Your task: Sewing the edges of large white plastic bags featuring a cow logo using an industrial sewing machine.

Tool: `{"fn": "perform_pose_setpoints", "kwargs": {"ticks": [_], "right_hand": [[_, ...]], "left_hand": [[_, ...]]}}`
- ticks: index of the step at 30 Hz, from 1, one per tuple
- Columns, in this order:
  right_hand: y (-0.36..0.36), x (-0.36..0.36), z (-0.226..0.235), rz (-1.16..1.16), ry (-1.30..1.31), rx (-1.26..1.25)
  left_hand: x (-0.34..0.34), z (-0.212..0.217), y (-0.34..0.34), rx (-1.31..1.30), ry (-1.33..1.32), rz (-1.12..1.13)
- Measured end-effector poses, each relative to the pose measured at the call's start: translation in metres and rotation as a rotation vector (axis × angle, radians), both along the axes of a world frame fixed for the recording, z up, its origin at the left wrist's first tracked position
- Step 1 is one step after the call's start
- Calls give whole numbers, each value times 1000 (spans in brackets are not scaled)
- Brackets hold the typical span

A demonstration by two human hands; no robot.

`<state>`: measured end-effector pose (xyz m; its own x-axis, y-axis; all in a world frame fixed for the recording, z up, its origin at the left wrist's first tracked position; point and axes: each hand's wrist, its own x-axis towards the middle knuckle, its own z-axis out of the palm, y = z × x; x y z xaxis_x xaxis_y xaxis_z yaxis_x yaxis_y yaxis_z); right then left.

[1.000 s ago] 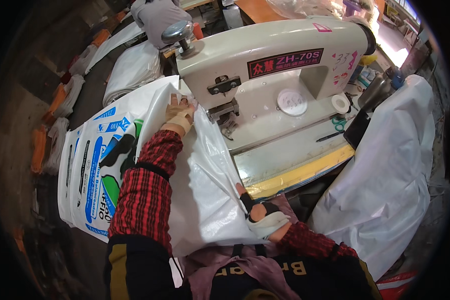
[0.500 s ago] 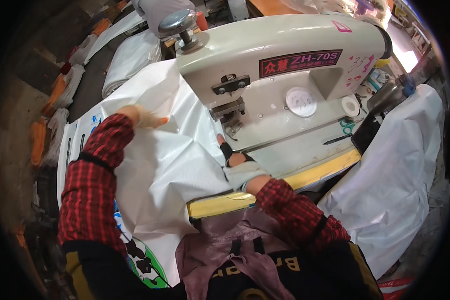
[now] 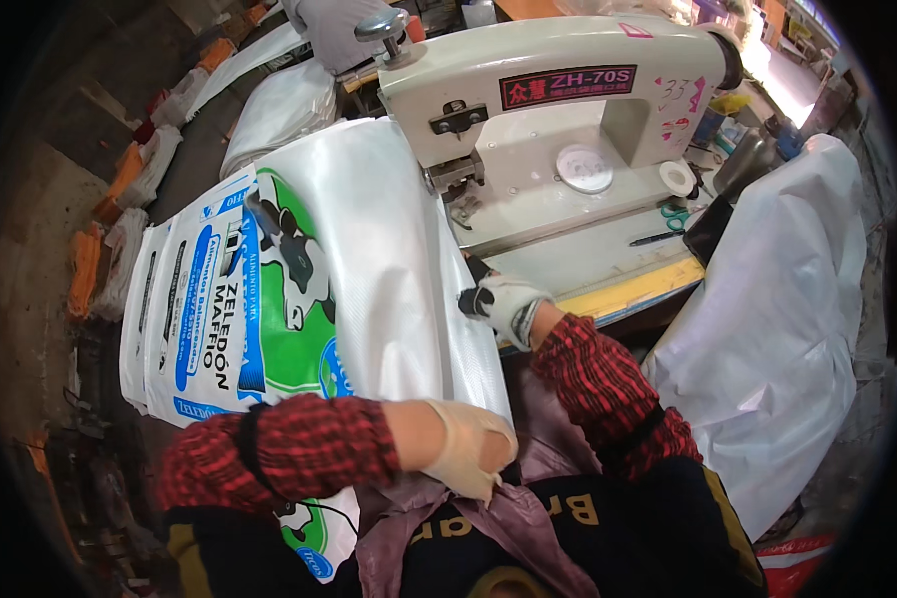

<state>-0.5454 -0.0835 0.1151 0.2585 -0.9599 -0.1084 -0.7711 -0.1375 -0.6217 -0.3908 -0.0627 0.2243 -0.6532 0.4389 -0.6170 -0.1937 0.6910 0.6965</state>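
while both hands (image 3: pixel 473 448) grip, sack (image 3: pixel 369 259) lies flat.

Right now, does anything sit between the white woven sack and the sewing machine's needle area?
Nothing visible does. The white woven sack already lies up against the sewing machine head, its edge by the needle area. The right hand grips that edge; the left hand holds the near end.

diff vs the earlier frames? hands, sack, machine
The left hand came down from the sack's far edge to its near corner at the lap and grips it. The white woven sack has swung round, printed side now showing on the left. The right hand stays at the sack's edge by the table. The sewing machine is unmoved.
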Motion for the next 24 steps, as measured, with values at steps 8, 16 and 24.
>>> {"fn": "perform_pose_setpoints", "kwargs": {"ticks": [8,16,24], "right_hand": [[57,69,-17,-226,101,168],[-38,43,-4,-603,-205,602],[19,66,-45,-190,56,100]], "left_hand": [[20,52,19,-451,-233,-148],[42,104,-82,-1061,-33,89],[11,-25,33,-332,-4,-58]]}}
